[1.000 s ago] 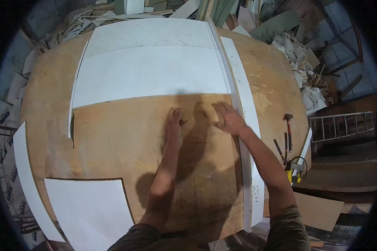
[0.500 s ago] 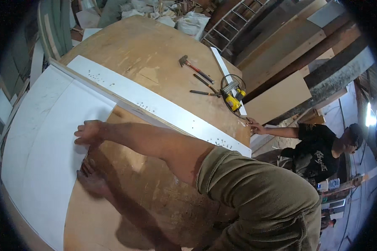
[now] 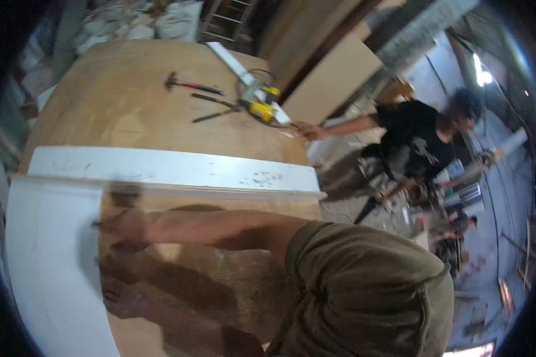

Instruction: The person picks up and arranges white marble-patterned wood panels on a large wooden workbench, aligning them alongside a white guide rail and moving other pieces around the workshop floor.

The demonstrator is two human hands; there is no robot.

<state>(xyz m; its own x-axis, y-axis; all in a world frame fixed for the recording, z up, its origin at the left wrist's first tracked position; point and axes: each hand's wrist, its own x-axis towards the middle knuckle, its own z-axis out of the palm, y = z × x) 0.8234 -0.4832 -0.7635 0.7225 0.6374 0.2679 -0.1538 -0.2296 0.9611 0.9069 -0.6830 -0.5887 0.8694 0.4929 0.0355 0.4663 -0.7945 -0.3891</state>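
Note:
A large white panel [image 3: 50, 256] lies at the left on the brown wooden sheet [image 3: 125, 128]. My right hand [image 3: 124, 228] is at the panel's right edge, its blurred fingers drawn together around something I cannot make out. Below it, in shadow, my left hand [image 3: 125, 298] rests by the same edge; its fingers are too dark and smeared to read. Beyond my right arm runs a narrow upright board edge [image 3: 220, 193] alongside a long white strip [image 3: 178, 163], which carries scattered small dark pieces.
A hammer [image 3: 193, 85], long-handled pincers [image 3: 215, 108] and a yellow power tool [image 3: 261, 110] with a coiled cord lie on the far side. Another person [image 3: 414, 140] in a black shirt stands at the right, one hand at the sheet's corner. Boards [image 3: 333, 77] lean behind.
The view has turned, so the strip now lies nearly level and more of the room shows at the right. My right hand has come down closer to the wood beside the panel's edge.

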